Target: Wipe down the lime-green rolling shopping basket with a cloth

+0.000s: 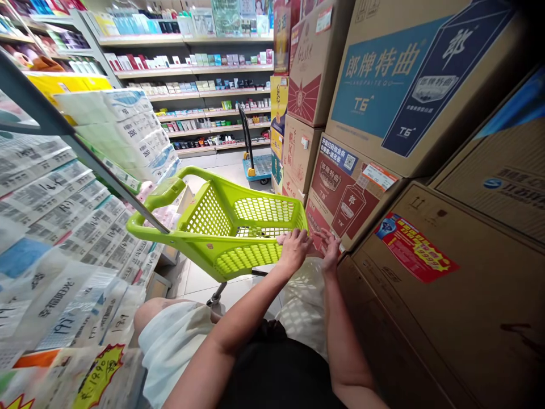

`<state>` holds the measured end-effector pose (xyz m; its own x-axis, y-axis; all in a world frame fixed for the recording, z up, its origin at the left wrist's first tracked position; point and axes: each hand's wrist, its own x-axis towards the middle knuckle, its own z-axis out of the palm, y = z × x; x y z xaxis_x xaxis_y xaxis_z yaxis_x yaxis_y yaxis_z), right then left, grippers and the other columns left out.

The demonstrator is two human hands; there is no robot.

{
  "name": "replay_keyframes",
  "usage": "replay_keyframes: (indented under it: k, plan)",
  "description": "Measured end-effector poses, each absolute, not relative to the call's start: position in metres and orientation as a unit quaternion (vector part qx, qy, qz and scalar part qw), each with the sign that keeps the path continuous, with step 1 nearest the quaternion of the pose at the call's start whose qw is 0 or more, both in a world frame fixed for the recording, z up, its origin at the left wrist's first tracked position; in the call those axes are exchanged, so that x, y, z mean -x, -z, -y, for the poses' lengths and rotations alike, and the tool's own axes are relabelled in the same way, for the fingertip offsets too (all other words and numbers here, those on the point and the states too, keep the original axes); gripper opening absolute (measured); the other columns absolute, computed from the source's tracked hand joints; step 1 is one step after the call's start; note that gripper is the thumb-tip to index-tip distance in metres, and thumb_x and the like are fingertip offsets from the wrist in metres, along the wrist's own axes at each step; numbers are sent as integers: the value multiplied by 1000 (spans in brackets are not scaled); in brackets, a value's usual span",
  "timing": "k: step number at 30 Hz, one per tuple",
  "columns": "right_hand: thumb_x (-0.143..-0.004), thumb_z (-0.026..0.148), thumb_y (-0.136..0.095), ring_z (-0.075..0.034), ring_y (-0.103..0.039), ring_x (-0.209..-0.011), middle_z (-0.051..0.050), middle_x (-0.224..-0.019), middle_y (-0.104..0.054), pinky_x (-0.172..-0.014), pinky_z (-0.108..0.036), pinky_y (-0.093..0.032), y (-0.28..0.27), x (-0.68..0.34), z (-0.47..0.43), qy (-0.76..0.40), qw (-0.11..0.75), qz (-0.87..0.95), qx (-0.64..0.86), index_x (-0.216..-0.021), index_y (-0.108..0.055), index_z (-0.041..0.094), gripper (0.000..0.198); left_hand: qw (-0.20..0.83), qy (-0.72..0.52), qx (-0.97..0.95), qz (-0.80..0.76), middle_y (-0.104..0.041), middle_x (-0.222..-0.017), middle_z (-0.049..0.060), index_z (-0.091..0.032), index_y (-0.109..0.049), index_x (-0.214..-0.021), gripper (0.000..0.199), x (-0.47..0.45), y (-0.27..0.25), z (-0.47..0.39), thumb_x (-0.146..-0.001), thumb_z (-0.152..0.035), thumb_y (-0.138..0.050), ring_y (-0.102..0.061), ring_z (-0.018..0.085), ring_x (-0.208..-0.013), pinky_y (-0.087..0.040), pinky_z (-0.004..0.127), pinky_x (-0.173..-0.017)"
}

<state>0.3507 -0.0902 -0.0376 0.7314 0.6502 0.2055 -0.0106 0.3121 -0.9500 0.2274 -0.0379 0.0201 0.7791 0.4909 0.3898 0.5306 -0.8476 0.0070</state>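
Note:
A lime-green shopping cart [200,241] with lattice sides stands in front of me, its basket turned toward the right. My left hand [297,249] lies over the rim at the basket's near right corner, fingers bent down around it. Just right of that corner is my right hand [330,250], held close to the stacked cartons with its fingers loosely apart and nothing visible in them. A dark red carton [340,190] with a bottle picture is right behind it. The cart's grey metal wheel leg [217,293] shows by my knee.
Tall stacks of liquor cartons [378,74] line the right side, with a large brown box [426,318] close to my arm. Wrapped tissue packs [63,216] are piled at the left. A blue flatbed trolley [258,166] and stocked shelves [191,71] stand ahead.

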Motion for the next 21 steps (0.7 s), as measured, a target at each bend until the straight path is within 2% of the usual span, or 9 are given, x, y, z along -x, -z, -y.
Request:
replay_keyframes:
  k: [3,6,8,11,14,17,21]
  plan:
    - [-95,82,-15,-28,-64,-123,-11,-117,-74,-112,-46,-38,41,-352,92,-216,749,295,553,-127,-65,21,86,57,234,924,296,-63,-123,11,-22,-71,-103,14,-183,-16,29,-98,-21,-57,-52,28,-115,-50,44,-96]
    - [-98,78,-13,-29,-62,-126,-12,-118,-74,-113,-47,-38,42,-346,90,-200,733,318,567,-129,-65,20,84,56,303,870,386,-62,-124,13,-23,-71,-102,23,-114,-22,11,-93,-9,-56,-51,30,-119,-50,46,-99]
    - [-100,73,-12,-29,-59,-129,-13,-121,-73,-115,-48,-37,40,-335,85,-177,705,358,587,-127,-66,20,81,65,357,811,458,-62,-121,14,-23,-72,-101,29,-72,-30,-2,-88,-3,-55,-51,32,-116,-50,47,-98]
    - [-104,64,-14,-28,-57,-130,-12,-126,-71,-118,-50,-35,32,-310,73,-129,628,451,622,-124,-69,22,71,78,419,732,532,-57,-125,14,-22,-71,-110,38,-43,-36,-9,-82,-1,-55,-50,34,-118,-47,52,-103]
    - [-107,52,-17,-26,-57,-128,-11,-128,-71,-123,-51,-28,26,-282,61,-95,546,549,626,-124,-70,23,63,74,430,727,530,-56,-125,15,-22,-70,-114,48,-48,-26,2,-77,4,-54,-49,34,-121,-45,51,-106]
    - [-108,46,-24,-26,-55,-130,-10,-131,-69,-126,-52,-23,28,-266,56,-74,498,608,614,-127,-69,24,54,64,410,787,456,-57,-128,14,-24,-69,-119,58,-52,-14,12,-73,7,-52,-48,32,-127,-43,47,-110]
    - [-108,44,-25,-26,-54,-131,-9,-133,-68,-126,-52,-24,35,-267,55,-62,486,634,598,-131,-67,25,51,102,513,701,485,-51,-129,16,-20,-63,-118,46,-20,-18,-3,-76,-4,-57,-48,31,-127,-40,50,-114]
